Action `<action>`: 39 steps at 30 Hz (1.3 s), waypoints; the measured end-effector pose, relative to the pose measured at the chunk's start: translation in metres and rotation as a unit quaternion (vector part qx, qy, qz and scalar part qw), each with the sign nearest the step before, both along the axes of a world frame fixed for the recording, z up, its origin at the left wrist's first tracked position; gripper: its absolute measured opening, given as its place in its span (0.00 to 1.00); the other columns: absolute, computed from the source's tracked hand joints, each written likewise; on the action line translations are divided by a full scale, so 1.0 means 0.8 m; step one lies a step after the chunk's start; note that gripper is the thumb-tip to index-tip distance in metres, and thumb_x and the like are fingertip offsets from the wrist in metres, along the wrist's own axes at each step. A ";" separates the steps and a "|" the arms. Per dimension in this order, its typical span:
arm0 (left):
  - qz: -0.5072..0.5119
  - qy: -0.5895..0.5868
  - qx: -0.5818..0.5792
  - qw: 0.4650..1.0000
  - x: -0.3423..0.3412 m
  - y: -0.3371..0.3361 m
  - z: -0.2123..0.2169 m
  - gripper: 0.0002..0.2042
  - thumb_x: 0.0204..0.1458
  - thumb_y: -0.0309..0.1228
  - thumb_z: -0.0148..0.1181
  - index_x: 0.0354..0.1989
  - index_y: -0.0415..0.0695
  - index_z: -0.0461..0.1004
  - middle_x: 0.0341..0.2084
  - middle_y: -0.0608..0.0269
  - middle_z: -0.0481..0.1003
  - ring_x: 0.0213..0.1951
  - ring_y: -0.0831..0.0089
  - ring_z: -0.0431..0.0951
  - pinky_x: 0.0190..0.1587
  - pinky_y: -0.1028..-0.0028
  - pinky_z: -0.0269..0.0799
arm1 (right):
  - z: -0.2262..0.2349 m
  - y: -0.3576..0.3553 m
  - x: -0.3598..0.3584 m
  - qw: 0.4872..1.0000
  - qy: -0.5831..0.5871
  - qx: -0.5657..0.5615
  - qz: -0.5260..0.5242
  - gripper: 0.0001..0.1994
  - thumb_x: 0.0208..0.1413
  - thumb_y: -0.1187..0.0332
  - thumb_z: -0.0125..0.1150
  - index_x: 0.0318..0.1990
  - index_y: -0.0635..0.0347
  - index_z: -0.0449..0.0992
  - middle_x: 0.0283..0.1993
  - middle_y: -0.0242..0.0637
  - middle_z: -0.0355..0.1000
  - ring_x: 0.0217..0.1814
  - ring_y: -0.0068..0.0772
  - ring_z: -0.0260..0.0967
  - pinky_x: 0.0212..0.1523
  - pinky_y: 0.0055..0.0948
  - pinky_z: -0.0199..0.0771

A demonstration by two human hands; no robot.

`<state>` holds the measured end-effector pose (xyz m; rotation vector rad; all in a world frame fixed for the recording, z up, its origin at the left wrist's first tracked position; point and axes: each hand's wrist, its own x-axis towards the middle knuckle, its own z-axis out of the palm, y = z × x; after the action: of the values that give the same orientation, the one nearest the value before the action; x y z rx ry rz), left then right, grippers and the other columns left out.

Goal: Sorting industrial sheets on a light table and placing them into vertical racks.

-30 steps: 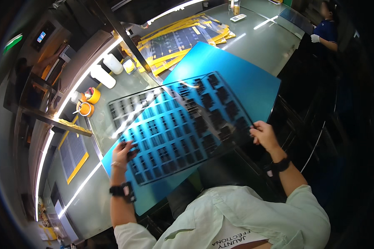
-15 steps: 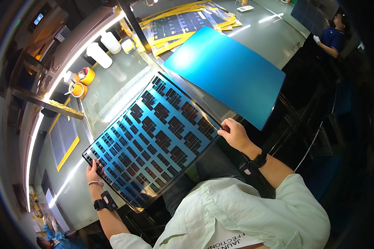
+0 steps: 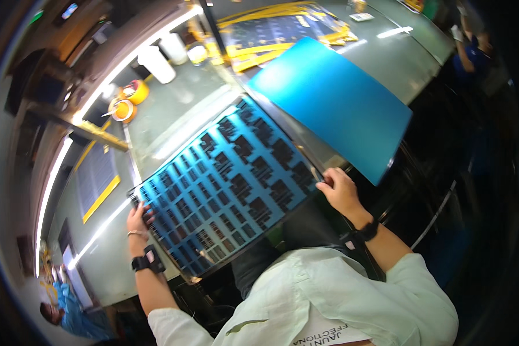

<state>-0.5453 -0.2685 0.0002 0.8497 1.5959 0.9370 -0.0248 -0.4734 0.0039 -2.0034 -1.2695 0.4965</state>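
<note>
A blue patterned sheet (image 3: 219,187) with rows of dark rectangles and a shiny edge is held between my hands above my lap. My left hand (image 3: 138,219) grips its left edge, fingers wrapped round it. At the right corner my right hand (image 3: 338,187) pinches the edge between thumb and fingers. A plain blue panel (image 3: 334,104) lies just beyond the sheet, at the right, its near corner jutting past the table edge.
Stacked yellow-edged films (image 3: 282,32) lie at the back of the table (image 3: 184,109). White bottles (image 3: 157,64) and orange tape rolls (image 3: 123,111) stand at the left, under a light tube. Another yellow-edged film (image 3: 98,179) lies farther left. Co-workers (image 3: 75,311) are at both sides.
The whole view has shifted, so table and things sit farther right and slightly lower. Both hands keep their hold on the patterned sheet, which looks a little more tilted, with altered reflections.
</note>
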 end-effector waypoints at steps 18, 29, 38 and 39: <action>-0.112 0.553 0.007 0.825 0.029 0.027 -0.024 0.20 0.51 0.41 0.52 0.54 0.67 0.63 0.37 0.52 0.75 0.40 0.53 0.75 0.44 0.60 0.69 | -0.026 -0.024 -0.003 0.968 0.250 -0.031 -0.012 0.11 0.45 0.80 0.55 0.23 0.58 0.58 0.19 0.26 0.55 0.20 0.16 0.58 0.21 0.17 0.65; -0.188 0.726 0.053 0.659 0.027 0.040 -0.038 0.22 0.51 0.30 0.42 0.57 0.59 0.62 0.24 0.55 0.76 0.28 0.58 0.78 0.32 0.63 0.73 | -0.026 -0.021 0.000 0.957 0.287 -0.035 0.010 0.10 0.43 0.81 0.55 0.24 0.58 0.59 0.19 0.26 0.57 0.20 0.16 0.59 0.21 0.17 0.64; -0.147 0.722 0.079 0.671 0.032 -0.002 -0.023 0.24 0.52 0.50 0.45 0.56 0.54 0.63 0.58 0.53 0.56 0.62 0.58 0.51 0.53 0.50 0.56 | 0.034 0.049 -0.004 0.907 -0.317 0.038 0.273 0.29 0.36 0.64 0.66 0.52 0.54 0.67 0.55 0.42 0.57 0.62 0.49 0.47 0.56 0.46 0.50; -0.147 0.715 0.101 0.676 0.034 -0.001 -0.029 0.24 0.54 0.48 0.44 0.56 0.51 0.63 0.59 0.57 0.55 0.63 0.59 0.47 0.56 0.48 0.51 | 0.031 0.075 -0.002 0.891 -0.343 0.055 0.293 0.25 0.39 0.64 0.63 0.50 0.55 0.69 0.58 0.43 0.56 0.64 0.49 0.44 0.58 0.48 0.48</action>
<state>-0.5184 -0.2693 -0.0228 2.2553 2.4672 0.0021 -0.0264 -0.4138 0.0287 -1.7190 -2.3075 -0.0537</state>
